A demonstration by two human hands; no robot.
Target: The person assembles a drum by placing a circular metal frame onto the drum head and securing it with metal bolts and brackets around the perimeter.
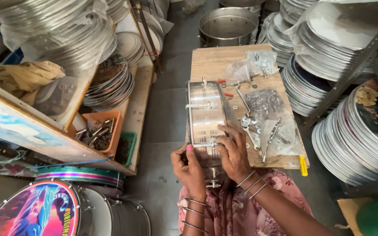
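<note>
From the head camera, a shiny metal drum shell (205,120) stood on its edge at the near left corner of a wooden worktop (213,61), its curved steel wall facing up and running away from the person, with small metal brackets fixed across it and a threaded rod sticking out at its near end. The left hand (189,168) pressed against the shell's near left side, its thumb with a pink nail up on the rim, and its fingers (176,154) were curled partway round the edge rather than spread flat. The right hand (233,153) lay over the near right of the shell, its fingers (218,140) bent close together and pinched on a small metal bracket (205,144) sitting across the wall. Both wrists wore thin metal bangles. Just right of the shell on the worktop lay loose washers (246,122), a spanner (252,139) and clear plastic bags of small fittings (265,102). Stacks of metal hoops (351,131) filled the racks on the right, an orange tub of bolts (99,131) sat on the shelf to the left, and a brightly painted drum (36,209) stood at lower left.
</note>
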